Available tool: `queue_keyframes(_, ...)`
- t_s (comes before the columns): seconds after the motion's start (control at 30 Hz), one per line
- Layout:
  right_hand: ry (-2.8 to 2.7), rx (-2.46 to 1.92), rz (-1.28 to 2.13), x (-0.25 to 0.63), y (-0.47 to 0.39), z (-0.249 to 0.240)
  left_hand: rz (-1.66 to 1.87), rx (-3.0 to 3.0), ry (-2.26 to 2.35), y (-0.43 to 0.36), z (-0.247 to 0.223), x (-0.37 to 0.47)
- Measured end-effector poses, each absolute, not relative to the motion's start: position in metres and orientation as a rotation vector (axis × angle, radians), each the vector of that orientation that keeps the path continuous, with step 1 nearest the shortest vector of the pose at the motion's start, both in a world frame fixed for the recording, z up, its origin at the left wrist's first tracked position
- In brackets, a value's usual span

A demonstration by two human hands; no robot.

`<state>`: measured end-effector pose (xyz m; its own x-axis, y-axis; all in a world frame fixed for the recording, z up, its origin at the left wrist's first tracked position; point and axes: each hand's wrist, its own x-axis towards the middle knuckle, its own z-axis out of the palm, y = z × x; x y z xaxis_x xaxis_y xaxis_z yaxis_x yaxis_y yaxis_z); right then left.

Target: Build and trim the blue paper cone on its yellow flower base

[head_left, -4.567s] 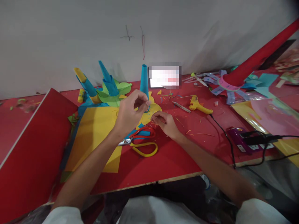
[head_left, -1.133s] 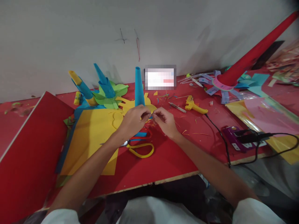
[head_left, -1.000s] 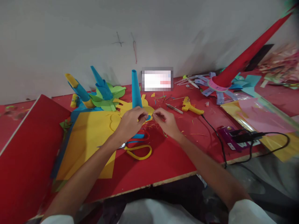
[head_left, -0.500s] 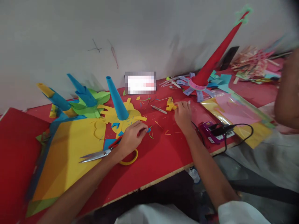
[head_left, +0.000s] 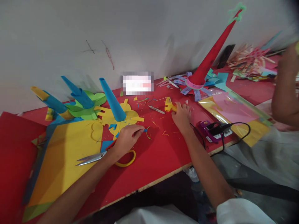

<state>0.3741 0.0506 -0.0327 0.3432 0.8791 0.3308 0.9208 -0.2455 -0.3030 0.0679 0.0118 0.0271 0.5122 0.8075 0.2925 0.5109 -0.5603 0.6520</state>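
Observation:
My left hand [head_left: 128, 139] is closed in a pinch on a small blue paper piece [head_left: 145, 130], above the red tabletop. Beneath that wrist lie scissors [head_left: 92, 158] with a yellow handle loop. Just beyond the hand, a blue paper cone [head_left: 112, 101] stands on a yellow petal-shaped paper cutout [head_left: 133, 115]. My right hand [head_left: 181, 117] has its fingers around the handle end of a yellow glue gun [head_left: 167, 104], which rests on the table; the hand partly hides the handle. A white pen [head_left: 156, 109] lies between the two hands.
Yellow sheets [head_left: 77, 137] and more paper cones [head_left: 81, 96] are at left. On the right are a purple power strip [head_left: 207, 130] with black cords, wrapped paper [head_left: 235, 109] and a tall red cone [head_left: 215, 51]. Another person's arm [head_left: 286, 87] is at far right.
The view has shifted slightly. The glue gun has turned a little, its handle now pointing to my right hand. My left hand still pinches the blue paper piece.

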Motion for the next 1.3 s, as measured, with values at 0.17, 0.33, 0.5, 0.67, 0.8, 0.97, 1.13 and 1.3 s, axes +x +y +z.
queue_keyframes(0.17, -1.558, -1.903, -0.098, 0.370, 0.047, -0.030, 0.803, 2.155, 1.136, 0.014, 0.019, 0.066)
queue_keyframes(0.33, -1.629, -1.579, 0.089, 0.355, 0.045, -0.028, 0.853, 2.002, 1.194, 0.018, 0.013, 0.067)
queue_keyframes(0.5, -1.590, -1.389, 0.233, 0.347, 0.046, -0.025, 0.915, 1.893, 1.249, 0.021, 0.010, 0.065)
queue_keyframes(0.67, -1.477, -1.298, 0.503, 0.348, 0.045, -0.027, 0.571, 2.264, 1.150, 0.028, 0.018, 0.066)
queue_keyframes(0.8, -1.521, -1.266, 0.673, 0.346, 0.040, -0.029, 0.331, 2.485, 1.144, 0.035, 0.022, 0.070)
queue_keyframes(0.97, -1.516, -1.268, 0.627, 0.347, 0.039, -0.031, 0.242, 2.635, 1.376, 0.024, 0.030, 0.071)
queue_keyframes(1.13, -1.669, -1.236, 0.535, 0.353, 0.039, -0.028, -0.015, 2.772, 1.372, -0.014, 0.041, 0.074)
queue_keyframes(1.3, -1.925, -1.228, 0.563, 0.354, 0.034, -0.018, -0.144, 2.858, 1.297, -0.029, 0.029, 0.073)
